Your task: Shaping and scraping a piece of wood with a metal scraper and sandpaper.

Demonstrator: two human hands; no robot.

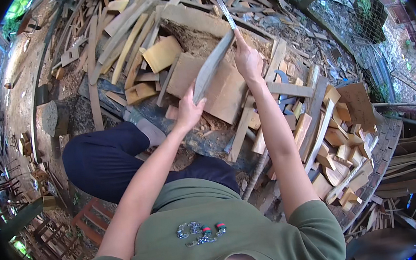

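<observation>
1. Open-air work yard, with brown ground [19, 93] showing at the left and scrap wood strewn thickly about.
2. Heaped at the right, pale cut blocks [336, 137]; leaning together at upper left, long wooden strips [129, 46].
3. In view beneath the hands, a flat brown slab [227, 98] among offcuts.
4. Crossing over that slab, a grey curved slat [208, 69]: runs lower left to upper right, up and away from the left grip, lower end at that hand, upper tip just beside the right hand; touching there or not, cannot tell.
5. Left hand [190, 112], holding the slat: closed on the lower end, thumb along the right side, fingers partly hidden.
6. Right hand [250, 65], farther up: closed on the near end of a narrow pale strip [227, 14], forefinger stretched along it.
7. Free end of that strip, pointing up and slightly left.
</observation>
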